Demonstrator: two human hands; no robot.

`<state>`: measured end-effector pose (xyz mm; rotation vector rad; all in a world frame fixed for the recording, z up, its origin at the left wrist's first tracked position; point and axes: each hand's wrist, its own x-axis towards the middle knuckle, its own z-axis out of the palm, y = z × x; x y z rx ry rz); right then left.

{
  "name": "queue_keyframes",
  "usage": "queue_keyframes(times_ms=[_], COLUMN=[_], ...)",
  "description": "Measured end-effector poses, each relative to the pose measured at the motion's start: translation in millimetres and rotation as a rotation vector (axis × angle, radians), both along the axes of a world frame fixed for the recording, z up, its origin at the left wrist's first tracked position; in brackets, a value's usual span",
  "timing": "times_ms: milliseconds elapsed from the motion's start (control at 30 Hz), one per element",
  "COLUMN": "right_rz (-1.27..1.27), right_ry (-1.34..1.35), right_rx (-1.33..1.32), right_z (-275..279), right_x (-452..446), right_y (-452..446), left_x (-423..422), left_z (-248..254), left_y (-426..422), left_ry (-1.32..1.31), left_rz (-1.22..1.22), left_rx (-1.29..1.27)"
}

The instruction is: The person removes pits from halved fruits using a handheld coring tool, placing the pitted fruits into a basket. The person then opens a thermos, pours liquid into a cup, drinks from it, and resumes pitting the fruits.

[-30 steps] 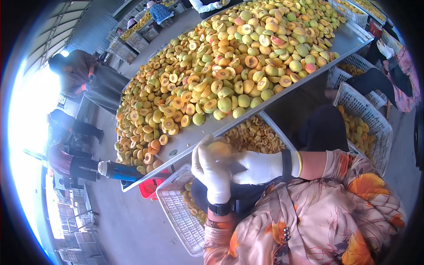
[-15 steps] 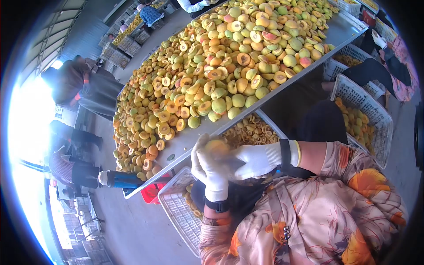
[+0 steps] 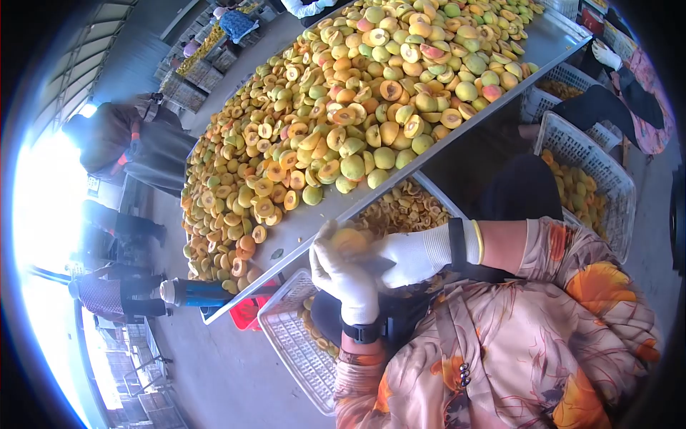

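Gloved in white, my left hand (image 3: 344,275) curls its fingers around a yellow-orange peach (image 3: 350,242) in front of my torso. My right hand (image 3: 414,256), also in a white glove, is closed and comes up against the peach from the right. A small dark grey shape (image 3: 377,265) shows at its fingers; blur hides what it is. Just beyond my hands lies a tray of thin fruit scraps (image 3: 404,211). Above it, a large heap of halved peaches (image 3: 343,118) covers the metal table (image 3: 314,223).
White plastic crates stand at my left (image 3: 296,357) and right (image 3: 622,193), both with fruit inside. A red container (image 3: 246,314) sits below the table corner, near a blue cylinder (image 3: 200,292). A person (image 3: 136,146) stands at the left; another person's gloved hand (image 3: 606,54) shows at the right.
Both hands stay together around the peach, with slight shifts of the fingers and my left wrist. The view has tilted slightly. A person at the far left has moved a little.
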<state>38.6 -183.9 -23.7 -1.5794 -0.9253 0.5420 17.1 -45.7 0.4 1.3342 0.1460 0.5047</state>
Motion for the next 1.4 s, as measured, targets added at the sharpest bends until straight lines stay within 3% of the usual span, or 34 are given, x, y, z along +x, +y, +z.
queue_keyframes(times_ms=[100,200,333,400,500,600,667,733,867,1000,1233,1367,1400], right_rz=[0.065,-0.008,-0.039,0.018,0.073,0.029,-0.015,-0.008,0.143,0.166,0.404,0.305,0.309], right_ry=[0.063,-0.075,-0.186,-0.167,0.112,0.141,0.115,0.185,0.502,0.676,1.047,0.67,0.78], right_rx=[0.009,0.132,0.22,0.152,0.011,0.18,0.342,0.369,0.122,0.037,0.191,-0.053,-0.062], right_z=[9.5,-5.3,-16.9,-11.8,-5.9,-37.5,-67.3,-60.5,-4.1,29.5,37.0,29.7,35.1], right_x=[5.0,5.9,3.2,11.9,13.0,12.5,13.5,10.5,-0.3,-5.1,1.7,10.1,10.9], right_y=[-3.9,4.2,14.5,9.4,3.9,25.8,45.9,45.4,2.5,-7.8,-13.3,-11.6,-14.8], left_x=[3.0,3.0,0.8,3.7,10.1,1.2,5.3,7.6,13.0,16.6,13.8,15.4,16.1], left_z=[0.3,12.5,1.4,5.2,5.6,21.8,13.1,11.0,6.1,11.0,13.5,-0.1,-0.2], left_y=[1.2,-2.7,5.2,5.1,6.5,-6.6,2.0,8.7,21.1,22.8,14.7,28.6,32.0], left_ry=[0.021,0.088,0.019,-0.037,0.005,0.151,0.119,0.097,0.047,0.002,0.04,-0.015,-0.037], left_rz=[0.006,-0.028,-0.018,-0.029,0.0,-0.125,-0.171,-0.222,-0.367,-0.451,-0.419,-0.317,-0.313], left_rx=[0.008,-0.215,0.016,0.078,0.08,-0.345,-0.187,-0.1,-0.089,-0.022,-0.176,0.202,0.306])
